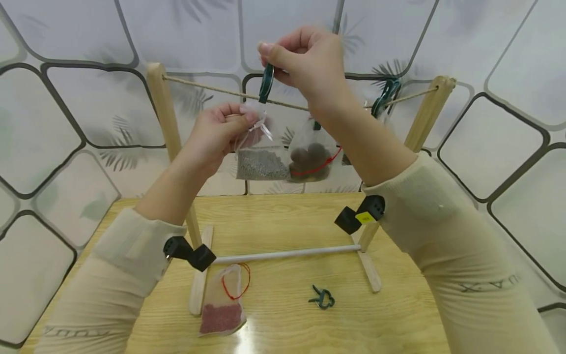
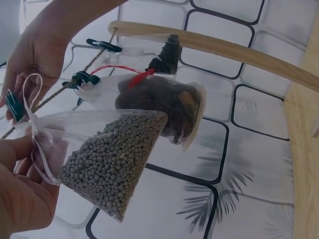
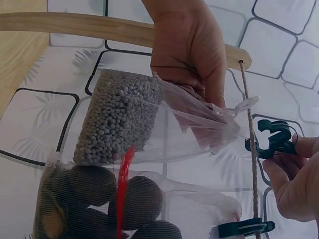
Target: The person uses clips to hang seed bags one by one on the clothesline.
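Note:
My left hand (image 1: 223,129) pinches the gathered, white-ribboned top of a sheer bag of small grey beads (image 1: 261,160) just under a twine line (image 1: 212,88) strung between two wooden posts. My right hand (image 1: 305,56) pinches a dark green clip (image 1: 266,82) on the line, right above the bag's top. The wrist views show the grey bead bag (image 2: 112,164) (image 3: 122,122) hanging beside a second sheer bag of dark brown balls (image 1: 311,157) with a red cord, which hangs from the line by another green clip (image 3: 239,228).
A further green clip (image 1: 385,96) sits on the line near the right post (image 1: 426,115). On the wooden table (image 1: 287,221) lie a sheer bag of red beads (image 1: 223,307), a loose green clip (image 1: 322,297) and the rack's grey crossbar (image 1: 287,254).

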The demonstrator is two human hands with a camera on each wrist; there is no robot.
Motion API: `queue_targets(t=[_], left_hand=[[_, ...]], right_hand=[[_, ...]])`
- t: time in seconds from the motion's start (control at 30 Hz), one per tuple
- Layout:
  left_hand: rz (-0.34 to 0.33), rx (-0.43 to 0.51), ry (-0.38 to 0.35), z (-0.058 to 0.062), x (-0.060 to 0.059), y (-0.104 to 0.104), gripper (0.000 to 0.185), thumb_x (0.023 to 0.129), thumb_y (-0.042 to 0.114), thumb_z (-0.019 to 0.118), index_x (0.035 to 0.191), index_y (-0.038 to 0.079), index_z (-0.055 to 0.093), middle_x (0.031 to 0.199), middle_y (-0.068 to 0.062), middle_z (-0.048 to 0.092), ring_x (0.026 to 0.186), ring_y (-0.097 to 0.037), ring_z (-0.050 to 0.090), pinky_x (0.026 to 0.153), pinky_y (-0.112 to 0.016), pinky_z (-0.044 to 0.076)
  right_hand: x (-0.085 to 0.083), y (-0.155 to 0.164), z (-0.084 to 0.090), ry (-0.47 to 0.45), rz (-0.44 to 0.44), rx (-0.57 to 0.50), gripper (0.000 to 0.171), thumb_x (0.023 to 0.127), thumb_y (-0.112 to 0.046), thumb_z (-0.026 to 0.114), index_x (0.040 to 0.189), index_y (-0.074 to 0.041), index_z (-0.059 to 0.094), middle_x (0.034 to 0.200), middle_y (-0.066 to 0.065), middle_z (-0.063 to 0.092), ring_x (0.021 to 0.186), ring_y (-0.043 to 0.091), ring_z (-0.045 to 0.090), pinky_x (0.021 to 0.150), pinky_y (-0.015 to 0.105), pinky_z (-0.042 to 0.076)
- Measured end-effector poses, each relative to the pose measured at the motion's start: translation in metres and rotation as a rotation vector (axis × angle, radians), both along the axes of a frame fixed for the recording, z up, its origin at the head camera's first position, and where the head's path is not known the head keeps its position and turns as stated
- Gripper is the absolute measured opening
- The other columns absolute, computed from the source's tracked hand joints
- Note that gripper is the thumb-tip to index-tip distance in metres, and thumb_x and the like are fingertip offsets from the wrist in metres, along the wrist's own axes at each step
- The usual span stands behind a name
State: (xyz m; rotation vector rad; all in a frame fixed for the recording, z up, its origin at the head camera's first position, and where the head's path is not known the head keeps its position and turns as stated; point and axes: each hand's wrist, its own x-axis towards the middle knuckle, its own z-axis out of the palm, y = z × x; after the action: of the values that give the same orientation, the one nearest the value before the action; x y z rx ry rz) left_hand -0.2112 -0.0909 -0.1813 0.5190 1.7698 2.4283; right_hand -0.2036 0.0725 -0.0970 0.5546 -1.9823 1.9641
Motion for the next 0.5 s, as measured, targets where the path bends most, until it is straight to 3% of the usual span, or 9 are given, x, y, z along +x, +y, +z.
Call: queue_targets(t=[0.3, 0.5], left_hand=[[-0.002, 0.04, 0.046, 0.002, 0.003, 0.006, 0.004, 0.092, 0.003, 0.058, 0.089, 0.002, 0.056, 0.074, -0.005, 0.071, 0.067, -0.013, 0.069, 0.063, -0.021, 0.055], [0.039, 0.008, 0.089, 0.006, 0.007, 0.009, 0.007, 0.096, 0.009, 0.054, 0.096, 0.002, 0.052, 0.072, -0.003, 0.071, 0.064, -0.01, 0.068, 0.059, -0.02, 0.054]], right_hand=[[-0.001, 0.0, -0.008, -0.021, -0.002, 0.102, 0.014, 0.082, -0.006, 0.073, 0.078, -0.001, 0.061, 0.079, 0.007, 0.066, 0.085, 0.021, 0.068, 0.081, 0.026, 0.054], [0.0, 0.0, -0.012, -0.012, -0.009, 0.173, 0.014, 0.082, -0.009, 0.073, 0.077, -0.002, 0.062, 0.075, 0.005, 0.067, 0.076, 0.017, 0.067, 0.078, 0.027, 0.055]])
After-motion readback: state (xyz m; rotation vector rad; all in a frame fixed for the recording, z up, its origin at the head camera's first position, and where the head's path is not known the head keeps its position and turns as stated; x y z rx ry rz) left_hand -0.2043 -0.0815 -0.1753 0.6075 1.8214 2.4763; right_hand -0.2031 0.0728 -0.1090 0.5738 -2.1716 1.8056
